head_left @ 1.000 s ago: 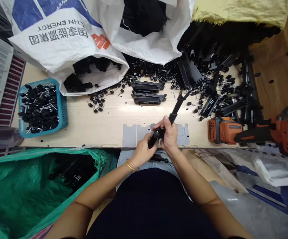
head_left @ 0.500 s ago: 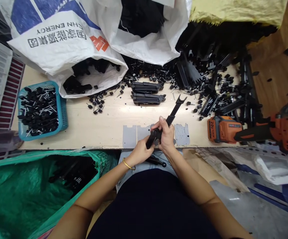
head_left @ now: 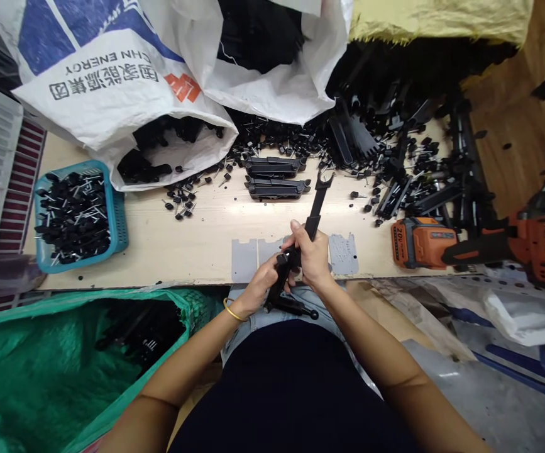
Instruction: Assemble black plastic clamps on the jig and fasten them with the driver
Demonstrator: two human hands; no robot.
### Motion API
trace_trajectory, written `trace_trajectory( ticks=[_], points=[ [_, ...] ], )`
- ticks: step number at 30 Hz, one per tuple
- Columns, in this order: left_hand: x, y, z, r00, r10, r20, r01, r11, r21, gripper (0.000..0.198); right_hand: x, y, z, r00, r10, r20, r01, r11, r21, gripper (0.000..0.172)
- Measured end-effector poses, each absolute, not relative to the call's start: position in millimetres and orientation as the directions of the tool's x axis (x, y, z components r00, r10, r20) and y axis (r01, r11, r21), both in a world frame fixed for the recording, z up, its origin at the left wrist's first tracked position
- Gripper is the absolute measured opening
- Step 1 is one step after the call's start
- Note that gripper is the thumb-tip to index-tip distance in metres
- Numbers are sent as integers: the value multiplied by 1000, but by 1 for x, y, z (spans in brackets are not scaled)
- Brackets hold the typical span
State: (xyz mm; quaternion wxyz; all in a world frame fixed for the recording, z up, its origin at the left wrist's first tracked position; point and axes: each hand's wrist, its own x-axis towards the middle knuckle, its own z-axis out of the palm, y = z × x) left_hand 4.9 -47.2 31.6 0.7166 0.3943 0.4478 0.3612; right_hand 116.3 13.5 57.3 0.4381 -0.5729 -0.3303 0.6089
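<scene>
Both my hands grip a long black jointed plastic arm (head_left: 317, 204) over the table's front edge. Its forked tip points away from me, towards the back of the table. My right hand (head_left: 313, 255) is closed around its middle, thumb lying along the shaft. Lower down, my left hand (head_left: 263, 284) wraps the near section. A thin black rod with a ball-like end (head_left: 300, 308) sticks out below, over my lap; whether it joins the arm is hidden. Beyond the hands, two folded black arms (head_left: 278, 189) lie side by side on the table.
Black-headed screws fill a blue basket (head_left: 120, 220) at left and lie scattered at the back. White sacks (head_left: 112, 126) with black parts stand behind. An orange cordless drill (head_left: 489, 242) lies at right. Grey pads (head_left: 244, 261) line the front edge; a green sack (head_left: 41, 365) is lower left.
The black arm has turned to point more straight away from me, its forked tip shifting left. My left hand has moved slightly down and left; both hands still hold it.
</scene>
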Motion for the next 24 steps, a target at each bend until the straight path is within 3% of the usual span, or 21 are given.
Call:
trace_trajectory(
  ticks=[6,10,13,17,22,24],
  points=[
    [11,-44,46,288,828,-480,-342,558,756,82,119,8,70,-112,913,-391,-181,-406,-896,42],
    [10,-41,54,339,811,-476,-356,579,733,87,113,4,68,-27,905,-424,-298,-412,-861,48],
    [7,-38,54,349,829,-437,-344,547,763,90,110,2,64,46,921,-387,-291,-358,-887,47],
    [9,-40,46,310,875,-371,-342,467,815,84,114,8,65,102,948,-302,-204,-278,-939,45],
    [16,-46,41,229,869,-439,-367,495,788,62,117,20,68,-204,919,-338,-229,-381,-896,48],
    [16,-47,42,222,866,-448,-340,499,797,59,113,17,66,-148,929,-338,-253,-366,-895,48]
  ],
)
